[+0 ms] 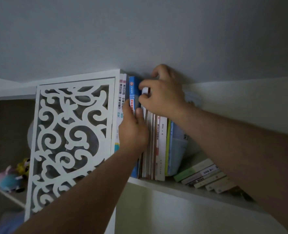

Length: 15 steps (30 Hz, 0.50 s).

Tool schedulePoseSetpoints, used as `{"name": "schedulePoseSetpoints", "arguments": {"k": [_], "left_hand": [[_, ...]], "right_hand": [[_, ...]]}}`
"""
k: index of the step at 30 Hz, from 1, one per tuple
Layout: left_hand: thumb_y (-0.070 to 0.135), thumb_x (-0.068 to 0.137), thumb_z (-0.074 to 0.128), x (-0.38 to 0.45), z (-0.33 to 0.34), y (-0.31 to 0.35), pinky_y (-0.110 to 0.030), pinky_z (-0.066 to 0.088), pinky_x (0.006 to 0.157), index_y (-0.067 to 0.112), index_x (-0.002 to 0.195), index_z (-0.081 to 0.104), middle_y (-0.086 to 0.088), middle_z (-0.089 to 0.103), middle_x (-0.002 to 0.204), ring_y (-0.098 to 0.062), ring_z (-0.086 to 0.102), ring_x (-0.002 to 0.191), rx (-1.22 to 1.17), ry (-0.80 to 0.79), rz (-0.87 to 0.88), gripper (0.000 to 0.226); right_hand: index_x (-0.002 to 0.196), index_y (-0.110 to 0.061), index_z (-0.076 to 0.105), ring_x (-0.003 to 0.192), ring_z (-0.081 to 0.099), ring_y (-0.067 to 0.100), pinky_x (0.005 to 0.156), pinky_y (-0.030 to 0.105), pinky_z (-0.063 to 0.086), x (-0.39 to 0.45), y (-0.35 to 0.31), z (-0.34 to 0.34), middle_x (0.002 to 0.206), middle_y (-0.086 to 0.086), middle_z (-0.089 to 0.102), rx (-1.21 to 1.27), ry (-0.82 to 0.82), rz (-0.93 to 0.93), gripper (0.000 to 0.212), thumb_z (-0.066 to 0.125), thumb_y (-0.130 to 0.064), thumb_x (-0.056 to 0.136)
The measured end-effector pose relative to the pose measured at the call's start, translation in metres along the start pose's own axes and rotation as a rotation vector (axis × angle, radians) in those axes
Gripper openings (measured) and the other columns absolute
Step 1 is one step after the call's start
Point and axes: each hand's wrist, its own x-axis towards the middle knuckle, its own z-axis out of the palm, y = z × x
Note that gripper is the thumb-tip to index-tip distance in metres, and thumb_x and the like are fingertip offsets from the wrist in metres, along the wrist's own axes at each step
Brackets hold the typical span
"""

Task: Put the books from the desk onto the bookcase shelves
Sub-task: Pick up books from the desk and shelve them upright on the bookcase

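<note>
1. A white painted shelf board [158,185] of the bookcase carries a row of upright books.
2. At the left end stand two white-spined books with dark Chinese lettering [121,102], against the white side panel with cut-out scrollwork [69,142].
3. Next stands a blue-spined book [133,92], then thin pale-spined books [149,149] and a white-spined book with red lettering [161,149].
4. A green-edged book and a light-blue book [175,149] lean at the row's right end.
5. Further right, pale paperback books [205,176] lie tipped over on the board.
</note>
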Motion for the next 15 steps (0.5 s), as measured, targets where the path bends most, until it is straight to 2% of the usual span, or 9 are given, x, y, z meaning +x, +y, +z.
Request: {"name": "schedulePoseSetpoints", "arguments": {"k": [3, 5, 7, 8, 9, 10, 12, 13, 15], "left_hand": [[0.048, 0.113, 0.025, 0.001, -0.001, -0.001, -0.042, 0.044, 0.112, 0.041, 0.159, 0.024, 0.013, 0.051, 0.131, -0.011, 0.054, 0.119, -0.085, -0.023, -0.061, 0.047], [0.054, 0.111, 0.019, -0.005, -0.001, -0.007, -0.045, 0.045, 0.112, 0.045, 0.157, 0.025, 0.013, 0.055, 0.126, -0.014, 0.058, 0.119, -0.141, -0.077, -0.112, 0.047], [0.055, 0.111, 0.017, -0.012, -0.001, -0.012, -0.049, 0.047, 0.112, 0.043, 0.156, 0.032, 0.01, 0.061, 0.124, -0.015, 0.06, 0.12, -0.167, -0.084, -0.144, 0.049], [0.054, 0.111, 0.018, -0.012, 0.0, -0.012, -0.048, 0.047, 0.112, 0.041, 0.155, 0.035, 0.011, 0.061, 0.121, -0.012, 0.06, 0.117, -0.167, -0.074, -0.15, 0.049], [0.053, 0.111, 0.018, -0.012, 0.001, -0.01, -0.045, 0.047, 0.111, 0.04, 0.154, 0.037, 0.014, 0.06, 0.116, -0.009, 0.059, 0.112, -0.156, -0.066, -0.161, 0.048], [0.053, 0.111, 0.018, -0.013, 0.001, -0.006, -0.042, 0.049, 0.107, 0.039, 0.153, 0.038, 0.016, 0.06, 0.11, -0.006, 0.059, 0.105, -0.134, -0.065, -0.168, 0.048], [0.053, 0.111, 0.019, -0.02, -0.002, -0.009, -0.033, 0.049, 0.094, 0.039, 0.156, 0.031, 0.021, 0.058, 0.096, 0.004, 0.057, 0.086, -0.103, -0.093, -0.15, 0.049], [0.053, 0.111, 0.02, -0.028, -0.006, -0.015, -0.028, 0.05, 0.087, 0.04, 0.159, 0.024, 0.022, 0.057, 0.091, 0.008, 0.055, 0.081, -0.084, -0.131, -0.128, 0.05], [0.054, 0.11, 0.02, -0.052, -0.015, -0.03, -0.023, 0.052, 0.075, 0.043, 0.163, 0.009, 0.021, 0.058, 0.089, 0.007, 0.06, 0.079, -0.001, -0.246, -0.058, 0.055]], "right_hand": [[0.105, -0.031, 0.078, 0.119, 0.05, 0.026, 0.09, 0.051, 0.054, 0.001, -0.001, 0.004, 0.12, 0.005, 0.049, 0.083, 0.043, -0.057, 0.044, 0.05, -0.05, 0.076], [0.128, -0.024, 0.072, 0.124, 0.053, 0.028, 0.1, 0.046, 0.053, -0.009, 0.0, -0.003, 0.131, 0.011, 0.051, 0.188, 0.2, -0.067, 0.051, 0.06, -0.04, 0.081], [0.147, -0.022, 0.055, 0.135, 0.047, 0.027, 0.108, 0.017, 0.043, -0.031, 0.0, -0.018, 0.145, 0.015, 0.043, 0.268, 0.336, -0.008, 0.066, 0.071, -0.031, 0.084], [0.154, -0.024, 0.044, 0.141, 0.041, 0.023, 0.104, 0.004, 0.035, -0.045, -0.002, -0.025, 0.153, 0.016, 0.036, 0.289, 0.364, 0.05, 0.078, 0.077, -0.027, 0.084], [0.161, -0.027, 0.032, 0.143, 0.035, 0.018, 0.099, -0.002, 0.033, -0.06, 0.0, -0.025, 0.16, 0.015, 0.028, 0.324, 0.363, 0.143, 0.093, 0.082, -0.025, 0.083], [0.165, -0.033, 0.019, 0.144, 0.032, 0.015, 0.097, 0.0, 0.038, -0.073, 0.003, -0.021, 0.165, 0.011, 0.02, 0.401, 0.329, 0.285, 0.107, 0.087, -0.027, 0.081], [0.162, -0.047, 0.008, 0.142, 0.046, 0.016, 0.097, 0.03, 0.057, -0.096, -0.001, -0.014, 0.17, -0.002, 0.021, 0.681, 0.183, 0.641, 0.117, 0.09, -0.042, 0.079], [0.159, -0.048, 0.018, 0.132, 0.06, 0.017, 0.095, 0.043, 0.06, -0.103, -0.003, -0.008, 0.166, 0.001, 0.037, 0.858, 0.09, 0.777, 0.104, 0.087, -0.048, 0.081], [0.144, -0.044, 0.044, 0.105, 0.076, 0.014, 0.087, 0.049, 0.063, -0.118, -0.007, 0.0, 0.137, -0.001, 0.068, 1.029, -0.057, 0.833, 0.066, 0.081, -0.042, 0.09]]}}
